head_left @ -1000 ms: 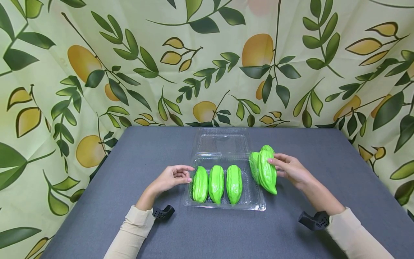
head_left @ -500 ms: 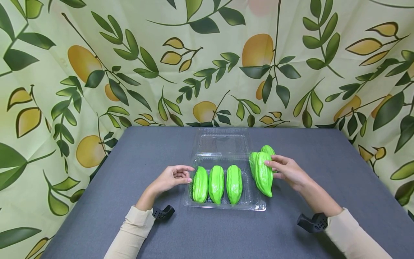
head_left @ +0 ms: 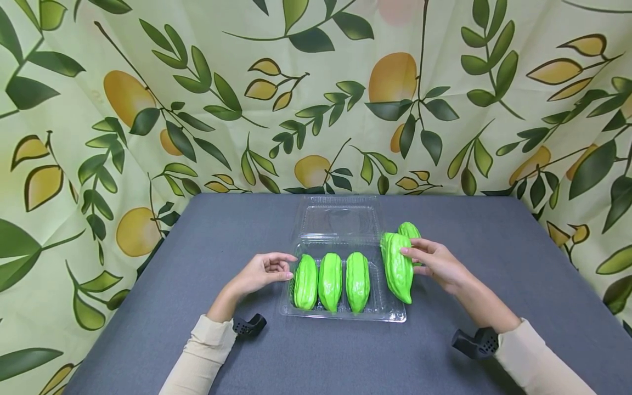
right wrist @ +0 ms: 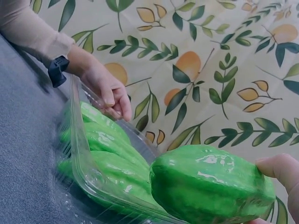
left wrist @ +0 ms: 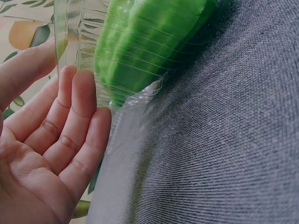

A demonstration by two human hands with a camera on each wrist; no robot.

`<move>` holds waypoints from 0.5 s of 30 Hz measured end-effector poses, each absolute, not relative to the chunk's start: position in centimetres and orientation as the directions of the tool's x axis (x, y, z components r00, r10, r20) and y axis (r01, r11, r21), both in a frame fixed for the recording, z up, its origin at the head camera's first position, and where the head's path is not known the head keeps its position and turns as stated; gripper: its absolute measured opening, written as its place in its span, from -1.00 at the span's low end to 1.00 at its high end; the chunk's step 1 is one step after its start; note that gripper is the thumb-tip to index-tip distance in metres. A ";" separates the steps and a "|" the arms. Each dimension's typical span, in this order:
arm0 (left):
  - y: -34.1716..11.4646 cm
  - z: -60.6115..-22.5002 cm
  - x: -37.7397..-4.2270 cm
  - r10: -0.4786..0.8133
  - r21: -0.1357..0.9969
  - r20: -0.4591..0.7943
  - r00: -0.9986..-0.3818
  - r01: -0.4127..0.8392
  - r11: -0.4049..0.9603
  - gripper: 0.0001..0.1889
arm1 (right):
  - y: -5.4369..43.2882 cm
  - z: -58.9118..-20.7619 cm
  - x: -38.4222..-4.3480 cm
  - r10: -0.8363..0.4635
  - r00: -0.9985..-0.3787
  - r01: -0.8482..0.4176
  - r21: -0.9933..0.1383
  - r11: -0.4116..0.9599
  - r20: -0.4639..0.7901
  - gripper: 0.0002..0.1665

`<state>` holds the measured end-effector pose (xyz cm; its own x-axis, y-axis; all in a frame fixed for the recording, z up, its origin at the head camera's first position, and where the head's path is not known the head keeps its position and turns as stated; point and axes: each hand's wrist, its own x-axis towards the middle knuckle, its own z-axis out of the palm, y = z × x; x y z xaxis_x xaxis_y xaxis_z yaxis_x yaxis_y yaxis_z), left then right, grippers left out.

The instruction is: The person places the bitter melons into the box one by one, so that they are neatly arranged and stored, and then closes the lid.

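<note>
Three ridged green bitter melons, one of them in the middle point(head_left: 330, 281), lie side by side in a clear plastic clamshell box point(head_left: 345, 316). My left hand point(head_left: 261, 272) pinches the box's left rim between thumb and fingertips; the left wrist view shows the plastic edge point(left wrist: 60, 32) between them. Over the right part of the box, my right hand point(head_left: 441, 265) grips another bitter melon point(head_left: 398, 269) by its side, tilted with its pointed tip toward me. In the right wrist view this melon point(right wrist: 210, 184) hangs above the box's rim, and its underside is partly cut off.
Behind the held melon, a further bitter melon point(head_left: 408, 229) shows partly, to the right of the box. The box's clear lid point(head_left: 340, 216) lies folded back on the grey table point(head_left: 237, 219). A leaf-and-fruit patterned cloth point(head_left: 316, 109) hangs behind.
My right hand has moved left and slightly toward me with the bitter melon, uncovering more of the one behind. My left hand has stayed at the box's rim.
</note>
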<state>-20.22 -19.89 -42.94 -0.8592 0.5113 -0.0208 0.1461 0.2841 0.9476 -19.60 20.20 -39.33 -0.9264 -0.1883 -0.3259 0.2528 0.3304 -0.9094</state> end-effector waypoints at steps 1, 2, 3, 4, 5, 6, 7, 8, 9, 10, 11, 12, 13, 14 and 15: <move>-19.9 -42.9 -20.2 0.511 0.948 -0.022 -0.859 0.144 0.284 -0.53 | 20.2 -39.3 -19.6 -0.190 -0.926 0.252 -0.911 0.328 -0.325 -0.07; -19.9 -42.9 -20.2 0.510 0.949 -0.024 -0.860 0.142 0.283 -0.53 | 20.1 -39.3 -19.6 -0.191 -0.927 0.252 -0.912 0.325 -0.324 -0.07; -19.9 -42.9 -20.2 0.509 0.949 -0.025 -0.860 0.140 0.283 -0.53 | 20.1 -39.2 -19.5 -0.190 -0.927 0.253 -0.912 0.322 -0.324 -0.07; -19.9 -42.9 -20.2 0.508 0.949 -0.024 -0.861 0.141 0.283 -0.54 | 20.0 -39.2 -19.5 -0.192 -0.927 0.252 -0.913 0.320 -0.323 -0.07; -19.9 -42.9 -20.2 0.506 0.949 -0.026 -0.862 0.138 0.283 -0.54 | 20.0 -39.2 -19.5 -0.194 -0.927 0.250 -0.914 0.319 -0.321 -0.07; -19.9 -42.9 -20.2 0.506 0.948 -0.024 -0.862 0.140 0.284 -0.54 | 19.9 -39.1 -19.4 -0.196 -0.927 0.249 -0.915 0.316 -0.320 -0.07; -19.9 -42.9 -20.2 0.508 0.949 -0.021 -0.861 0.143 0.282 -0.54 | 19.8 -39.1 -19.4 -0.198 -0.927 0.248 -0.917 0.313 -0.318 -0.08; -19.9 -42.9 -20.2 0.507 0.948 -0.022 -0.862 0.143 0.285 -0.54 | 19.8 -39.1 -19.4 -0.201 -0.927 0.247 -0.918 0.310 -0.317 -0.08; -19.8 -42.9 -20.2 0.507 0.947 -0.022 -0.862 0.144 0.286 -0.54 | 19.7 -39.0 -19.4 -0.205 -0.926 0.246 -0.919 0.307 -0.316 -0.08; -19.8 -42.8 -20.2 0.507 0.947 -0.023 -0.862 0.143 0.287 -0.54 | 19.6 -39.0 -19.4 -0.209 -0.926 0.245 -0.921 0.304 -0.315 -0.08; -19.8 -42.8 -20.1 0.506 0.947 -0.025 -0.862 0.142 0.289 -0.54 | 19.6 -39.0 -19.4 -0.210 -0.926 0.245 -0.922 0.301 -0.314 -0.08; -19.8 -42.8 -20.1 0.505 0.947 -0.027 -0.863 0.140 0.290 -0.53 | 19.5 -39.0 -19.4 -0.212 -0.925 0.245 -0.923 0.298 -0.314 -0.08; -19.8 -42.8 -20.1 0.504 0.946 -0.031 -0.863 0.137 0.293 -0.53 | 19.4 -39.0 -19.4 -0.214 -0.925 0.245 -0.923 0.295 -0.314 -0.08; -19.8 -42.7 -20.1 0.502 0.945 -0.035 -0.864 0.134 0.297 -0.53 | 19.4 -39.0 -19.4 -0.215 -0.925 0.245 -0.924 0.292 -0.313 -0.08; -19.8 -42.7 -20.1 0.502 0.945 -0.036 -0.864 0.133 0.297 -0.53 | 19.3 -39.0 -19.4 -0.215 -0.925 0.245 -0.925 0.289 -0.312 -0.08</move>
<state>-20.08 -19.76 -42.73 -0.8643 0.5016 -0.0365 0.1327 0.2974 0.9455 -19.45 19.33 -39.02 -0.9253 -0.2152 -0.3123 0.2451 0.2889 -0.9255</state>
